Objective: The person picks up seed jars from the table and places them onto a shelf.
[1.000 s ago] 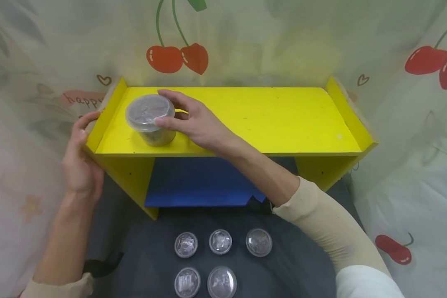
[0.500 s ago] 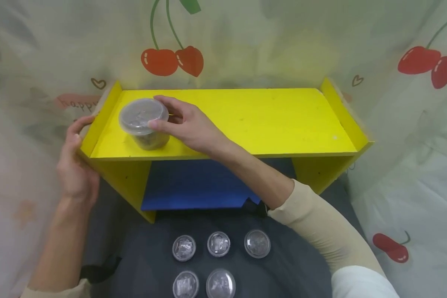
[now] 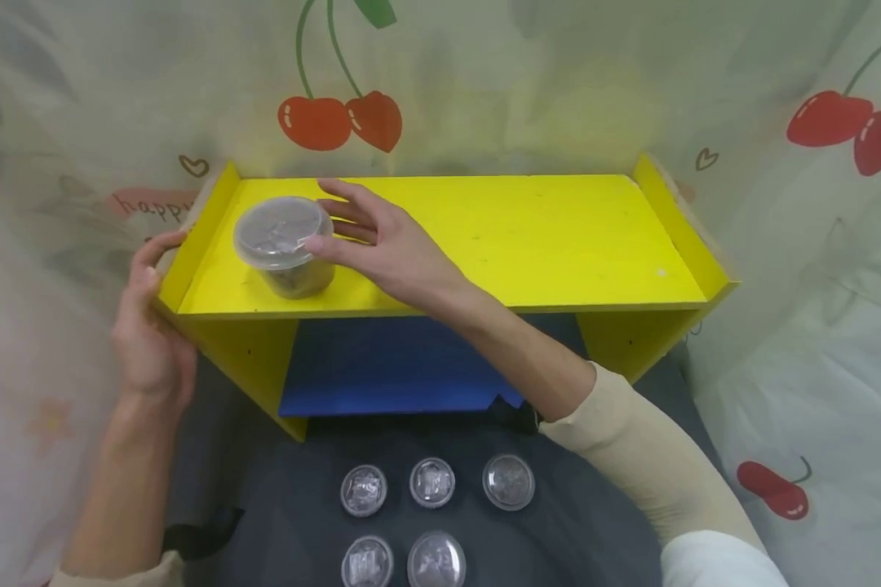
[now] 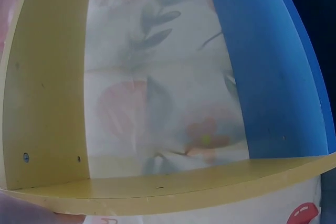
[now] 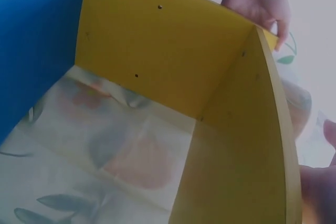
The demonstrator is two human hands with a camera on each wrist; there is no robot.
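In the head view a clear plastic tub with a lid stands on the left end of a yellow shelf unit's top board. My right hand is at its right side, fingers fairly straight and spread, with the thumb tip overlapping the lid's edge. The right wrist view shows a gap between the tub and that hand's thumb. My left hand grips the unit's raised left side panel. From the left wrist only a sliver of the left hand shows, below the yellow side board.
Several small round lidded containers sit on the dark cloth in front of the unit. A blue lower board spans beneath the top. Cherry-printed sheeting hangs behind and at both sides. Low side panels border the top board.
My right hand has loosened from the tub and drawn slightly right. The tub stays at the shelf's left end, and the left hand keeps its place. The head view has shifted a little.
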